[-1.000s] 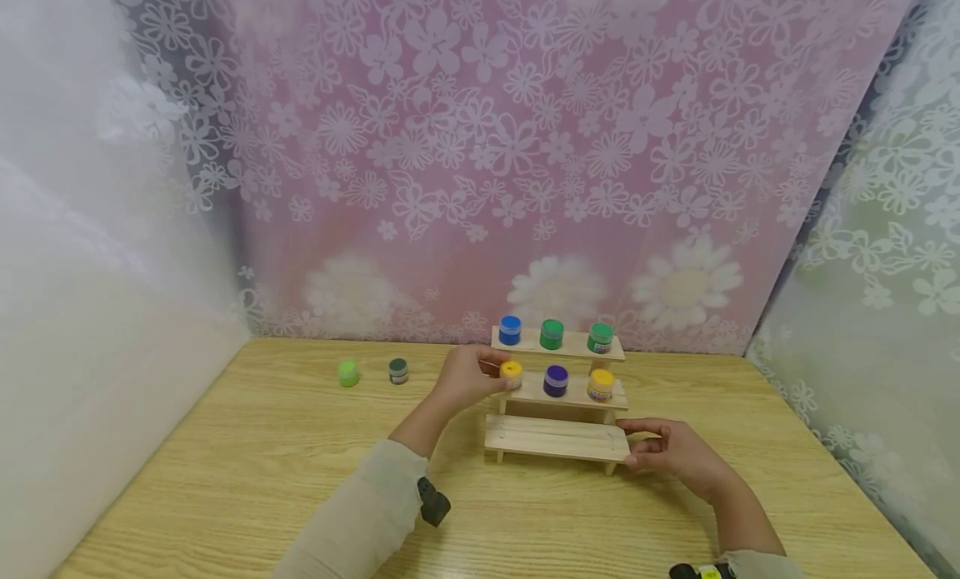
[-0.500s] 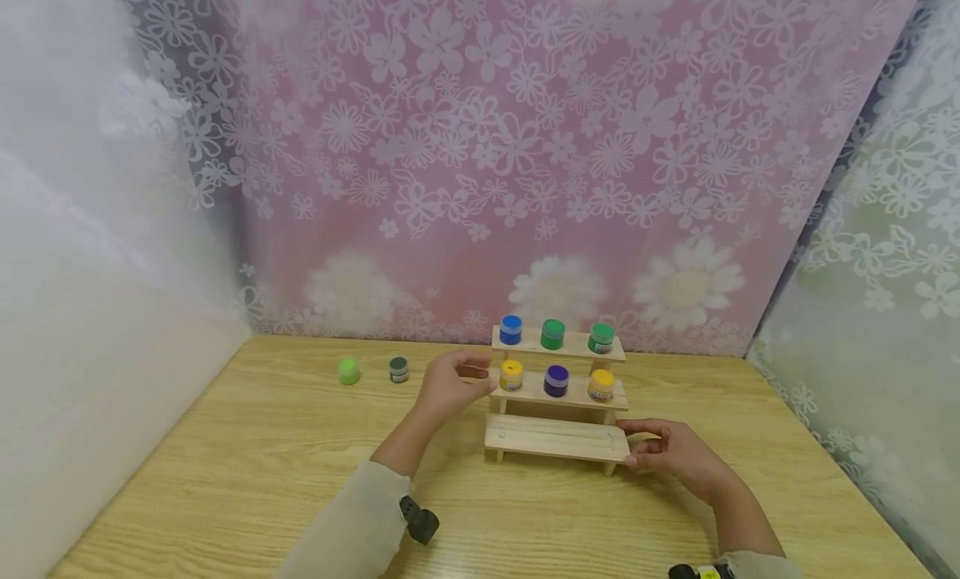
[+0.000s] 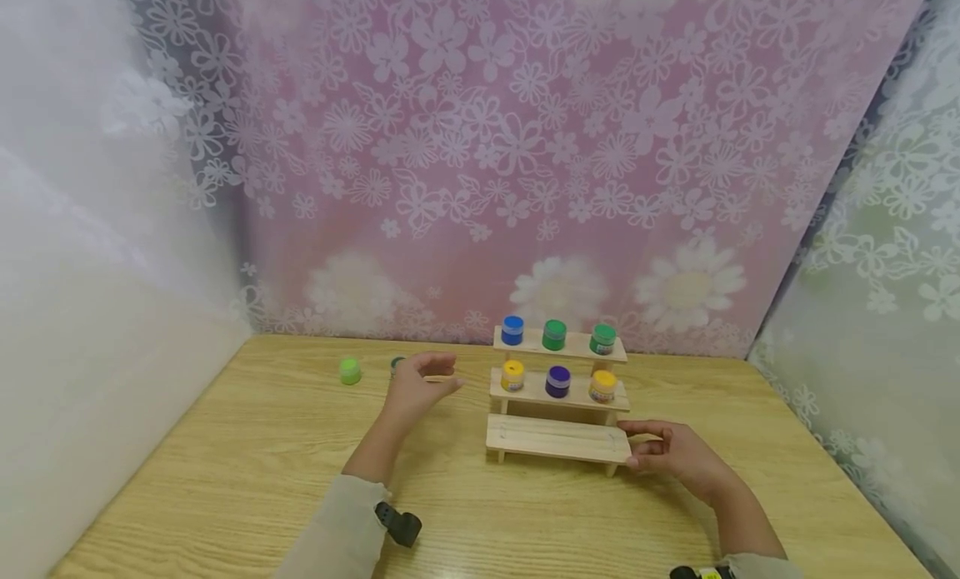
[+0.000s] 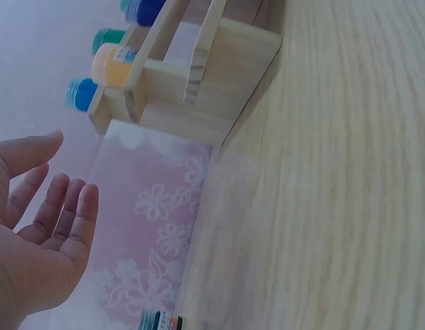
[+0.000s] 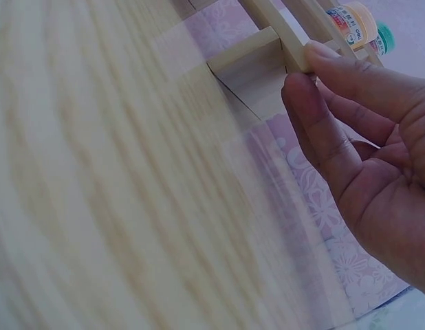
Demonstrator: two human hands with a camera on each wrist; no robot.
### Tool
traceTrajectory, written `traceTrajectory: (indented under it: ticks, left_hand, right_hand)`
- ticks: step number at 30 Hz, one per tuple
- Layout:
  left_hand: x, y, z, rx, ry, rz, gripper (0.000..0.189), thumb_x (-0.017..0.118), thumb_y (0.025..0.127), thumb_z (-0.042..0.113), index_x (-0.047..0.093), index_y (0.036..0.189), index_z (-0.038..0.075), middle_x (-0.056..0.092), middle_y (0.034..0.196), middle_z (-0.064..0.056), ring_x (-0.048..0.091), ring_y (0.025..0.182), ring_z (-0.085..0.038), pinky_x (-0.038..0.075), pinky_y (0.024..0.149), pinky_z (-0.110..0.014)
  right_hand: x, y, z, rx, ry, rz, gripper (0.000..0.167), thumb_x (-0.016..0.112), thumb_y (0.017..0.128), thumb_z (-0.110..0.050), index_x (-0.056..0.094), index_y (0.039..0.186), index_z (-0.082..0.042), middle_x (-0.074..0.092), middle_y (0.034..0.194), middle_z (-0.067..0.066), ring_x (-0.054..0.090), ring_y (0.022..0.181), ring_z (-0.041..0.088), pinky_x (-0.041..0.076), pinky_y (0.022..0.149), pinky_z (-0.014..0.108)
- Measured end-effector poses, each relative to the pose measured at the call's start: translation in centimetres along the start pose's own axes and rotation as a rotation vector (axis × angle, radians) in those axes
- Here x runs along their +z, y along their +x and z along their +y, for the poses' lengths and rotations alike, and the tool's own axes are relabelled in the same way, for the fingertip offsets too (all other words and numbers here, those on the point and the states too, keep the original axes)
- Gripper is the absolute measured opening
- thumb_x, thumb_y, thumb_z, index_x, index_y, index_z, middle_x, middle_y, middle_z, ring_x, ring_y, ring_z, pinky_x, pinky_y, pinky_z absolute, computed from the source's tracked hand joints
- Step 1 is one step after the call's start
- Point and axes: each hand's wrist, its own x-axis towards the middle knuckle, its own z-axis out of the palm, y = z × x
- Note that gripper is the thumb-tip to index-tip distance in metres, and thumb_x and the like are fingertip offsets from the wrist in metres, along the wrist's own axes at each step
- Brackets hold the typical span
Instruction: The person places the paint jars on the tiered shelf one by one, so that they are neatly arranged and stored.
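A three-tier wooden stand [image 3: 558,437] holds small paint jars. On its top tier are a blue jar [image 3: 512,331] and two green jars [image 3: 554,335]; the middle tier carries a purple jar [image 3: 558,381] between two yellow jars [image 3: 513,376]. The lowest tier is bare. My right hand [image 3: 678,458] pinches the right end of that tier between thumb and fingertips [image 5: 305,93]. Left of the stand, my left hand [image 3: 416,391] is in the air with fingers spread apart from the thumb, holding nothing. It partly hides a dark green jar [image 4: 159,320].
A light green jar [image 3: 350,371] stands on the wooden table [image 3: 225,462], left of the dark green one. Behind the table hangs a pink flowered curtain [image 3: 480,146], with pale sheets [image 3: 97,254] at both sides.
My left hand has let go of the left yellow jar on the middle tier and moved left, away from the stand. The right hand has stayed at the lowest tier's end.
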Motion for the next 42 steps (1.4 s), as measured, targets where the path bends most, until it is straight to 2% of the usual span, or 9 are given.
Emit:
traceTrajectory:
  ticks: [7, 14, 20, 29, 35, 42]
  left_hand:
    - [-1.5, 0.0, -0.5, 0.007, 0.011, 0.050, 0.037, 0.081, 0.081, 0.011, 0.069, 0.117, 0.008, 0.067, 0.112, -0.006, 0.062, 0.107, -0.025, 0.056, 0.085, -0.037]
    - [-2.7, 0.3, -0.8, -0.035, 0.030, 0.106, 0.038, 0.082, 0.080, 0.010, 0.070, 0.116, 0.008, 0.068, 0.110, -0.008, 0.061, 0.109, -0.028, 0.052, 0.091, -0.041]
    - [-3.8, 0.4, -1.4, -0.064, 0.060, 0.125, 0.040, 0.082, 0.081, 0.015, 0.069, 0.119, 0.010, 0.067, 0.113, -0.009, 0.058, 0.114, -0.030, 0.049, 0.095, -0.046]
    - [-5.5, 0.6, -2.1, -0.123, -0.027, 0.130, 0.048, 0.082, 0.081, 0.017, 0.065, 0.124, 0.007, 0.060, 0.123, -0.017, 0.051, 0.121, -0.035, 0.048, 0.098, -0.046]
    - [-6.4, 0.3, -2.6, -0.135, -0.059, 0.155, 0.045, 0.079, 0.083, 0.013, 0.064, 0.125, 0.007, 0.056, 0.129, -0.018, 0.051, 0.121, -0.033, 0.052, 0.092, -0.040]
    - [-7.6, 0.2, -3.2, -0.169, -0.031, 0.192, 0.044, 0.078, 0.085, 0.013, 0.064, 0.127, 0.008, 0.053, 0.133, -0.018, 0.049, 0.123, -0.034, 0.051, 0.094, -0.043]
  right_hand:
    - [0.1, -0.1, 0.1, -0.005, -0.002, -0.001, 0.070, 0.075, 0.087, -0.015, 0.040, 0.141, 0.013, 0.067, 0.102, 0.016, 0.067, 0.092, 0.025, 0.056, 0.081, 0.035]
    - [-0.1, 0.0, 0.1, -0.002, 0.006, -0.006, 0.071, 0.075, 0.087, -0.015, 0.039, 0.142, 0.013, 0.067, 0.103, 0.015, 0.067, 0.093, 0.025, 0.056, 0.081, 0.035]
    - [-0.1, 0.0, 0.1, 0.002, 0.017, -0.007, 0.071, 0.075, 0.087, -0.014, 0.038, 0.142, 0.013, 0.067, 0.101, 0.015, 0.067, 0.092, 0.025, 0.056, 0.081, 0.036]
    - [-0.1, 0.0, 0.2, 0.007, 0.031, -0.010, 0.071, 0.075, 0.087, -0.014, 0.038, 0.142, 0.013, 0.067, 0.102, 0.014, 0.067, 0.093, 0.025, 0.056, 0.081, 0.037]
    - [-0.1, 0.1, 0.3, 0.006, 0.030, -0.012, 0.070, 0.075, 0.088, -0.014, 0.039, 0.142, 0.012, 0.068, 0.101, 0.015, 0.067, 0.092, 0.025, 0.056, 0.081, 0.037]
    - [-0.1, 0.0, 0.3, 0.004, 0.037, -0.016, 0.070, 0.074, 0.088, -0.013, 0.038, 0.142, 0.013, 0.068, 0.101, 0.016, 0.067, 0.092, 0.025, 0.056, 0.081, 0.037]
